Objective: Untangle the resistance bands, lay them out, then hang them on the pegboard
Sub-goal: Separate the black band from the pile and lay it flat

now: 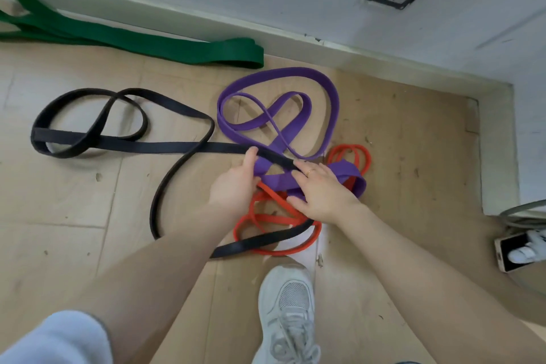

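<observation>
Untangling only partly done, judging by the floor: green band (165, 47) already free, stretched along the baseboard in the upper left of the frame, well apart from the knot. Black band (124, 145) mostly spread out across the left middle, yet crossing itself in a loop at far left and running back into the pile at lower centre, under or through the red coils — cannot tell which. Purple band (295, 91) looped in a figure-eight at centre, one fold trapped at the knot beneath both hands. Red band (277, 216) thinnest and most snarled, coiled at lower centre with a second small loop poking out right of the purple fold. Left hand (236, 183) reaching in at centre, thumb and fingertips pinching the black strap where it crosses the purple one. Right hand (320, 192) lying over the purple fold and red coils just beside it, fingers fairly straight and spread, pressing down rather than clenching; grip under the palm hidden, so cannot tell for sure. Still left, by this reading: pulling black clear of purple and red, separating those two, laying all four flat, then hanging. No pegboard in view. White shoe (288, 313) planted at bottom centre, close to the pile.
</observation>
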`<action>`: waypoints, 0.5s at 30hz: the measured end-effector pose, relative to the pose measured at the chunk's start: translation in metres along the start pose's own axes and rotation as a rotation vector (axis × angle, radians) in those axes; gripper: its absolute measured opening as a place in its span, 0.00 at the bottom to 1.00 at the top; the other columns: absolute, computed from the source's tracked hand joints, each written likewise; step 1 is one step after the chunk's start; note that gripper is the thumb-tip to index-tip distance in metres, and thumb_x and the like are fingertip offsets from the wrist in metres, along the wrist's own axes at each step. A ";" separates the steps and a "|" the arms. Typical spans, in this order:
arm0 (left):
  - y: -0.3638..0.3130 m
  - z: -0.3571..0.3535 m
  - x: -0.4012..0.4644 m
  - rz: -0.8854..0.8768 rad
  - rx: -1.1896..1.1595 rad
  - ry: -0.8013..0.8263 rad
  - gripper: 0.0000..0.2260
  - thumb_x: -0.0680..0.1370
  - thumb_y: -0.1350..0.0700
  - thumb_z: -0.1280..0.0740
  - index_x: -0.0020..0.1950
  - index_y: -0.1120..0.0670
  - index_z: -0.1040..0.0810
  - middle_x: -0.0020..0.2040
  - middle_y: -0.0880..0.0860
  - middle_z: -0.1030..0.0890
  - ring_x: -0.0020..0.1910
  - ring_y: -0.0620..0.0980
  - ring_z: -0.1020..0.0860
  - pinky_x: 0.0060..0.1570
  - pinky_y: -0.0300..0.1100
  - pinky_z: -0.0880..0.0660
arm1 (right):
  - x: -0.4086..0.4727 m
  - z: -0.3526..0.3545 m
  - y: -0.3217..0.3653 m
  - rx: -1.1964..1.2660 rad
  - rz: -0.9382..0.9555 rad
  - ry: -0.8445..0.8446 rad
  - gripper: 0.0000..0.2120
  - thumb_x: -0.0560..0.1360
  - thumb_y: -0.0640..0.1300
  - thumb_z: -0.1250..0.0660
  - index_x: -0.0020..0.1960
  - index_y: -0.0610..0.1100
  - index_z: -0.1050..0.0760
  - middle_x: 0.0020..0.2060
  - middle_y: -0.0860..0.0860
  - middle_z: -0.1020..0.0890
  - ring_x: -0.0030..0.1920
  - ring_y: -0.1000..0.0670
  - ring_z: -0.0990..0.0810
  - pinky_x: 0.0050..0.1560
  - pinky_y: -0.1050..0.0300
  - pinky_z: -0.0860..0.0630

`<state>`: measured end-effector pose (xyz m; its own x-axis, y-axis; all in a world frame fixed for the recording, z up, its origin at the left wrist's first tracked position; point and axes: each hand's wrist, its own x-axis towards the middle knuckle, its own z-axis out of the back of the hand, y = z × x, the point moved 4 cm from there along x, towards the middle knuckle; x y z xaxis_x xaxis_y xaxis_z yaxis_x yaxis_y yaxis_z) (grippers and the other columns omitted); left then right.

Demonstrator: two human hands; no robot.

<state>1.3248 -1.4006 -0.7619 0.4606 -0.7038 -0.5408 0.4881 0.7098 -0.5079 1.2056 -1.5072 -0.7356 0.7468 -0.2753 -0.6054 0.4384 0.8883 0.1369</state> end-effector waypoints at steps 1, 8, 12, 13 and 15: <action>0.000 0.001 0.004 0.020 0.037 0.014 0.28 0.80 0.58 0.42 0.76 0.48 0.53 0.45 0.55 0.25 0.39 0.51 0.26 0.38 0.44 0.28 | 0.000 0.000 0.001 -0.075 0.023 0.014 0.31 0.77 0.53 0.40 0.75 0.44 0.46 0.75 0.44 0.46 0.75 0.44 0.47 0.74 0.48 0.53; -0.026 -0.002 0.032 0.044 0.261 0.152 0.33 0.79 0.56 0.39 0.76 0.50 0.57 0.43 0.54 0.27 0.38 0.49 0.26 0.34 0.41 0.29 | -0.004 -0.007 -0.004 -0.511 0.017 -0.101 0.16 0.63 0.46 0.26 0.48 0.42 0.19 0.47 0.46 0.19 0.49 0.45 0.21 0.57 0.46 0.27; -0.035 0.001 0.037 0.009 0.291 0.089 0.15 0.80 0.54 0.40 0.64 0.56 0.37 0.37 0.51 0.30 0.37 0.52 0.27 0.34 0.45 0.28 | 0.000 -0.004 0.001 -0.492 -0.068 -0.182 0.13 0.50 0.40 0.22 0.30 0.42 0.23 0.27 0.47 0.22 0.28 0.47 0.23 0.33 0.58 0.29; -0.035 0.002 0.035 -0.008 0.293 0.092 0.11 0.80 0.54 0.40 0.60 0.57 0.35 0.35 0.51 0.32 0.36 0.52 0.28 0.34 0.45 0.30 | 0.001 0.001 0.001 -0.479 -0.103 -0.216 0.13 0.52 0.40 0.22 0.33 0.41 0.22 0.29 0.46 0.21 0.30 0.46 0.22 0.33 0.58 0.29; -0.030 0.006 0.031 0.005 0.257 0.091 0.07 0.81 0.55 0.41 0.54 0.57 0.34 0.34 0.50 0.33 0.35 0.51 0.30 0.35 0.45 0.32 | 0.002 0.009 0.000 -0.442 -0.129 -0.202 0.11 0.68 0.40 0.30 0.50 0.39 0.25 0.43 0.43 0.19 0.45 0.43 0.21 0.44 0.54 0.29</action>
<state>1.3292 -1.4445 -0.7593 0.4006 -0.6865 -0.6068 0.6634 0.6742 -0.3248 1.2114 -1.5114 -0.7293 0.8016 -0.4200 -0.4254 0.3124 0.9010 -0.3009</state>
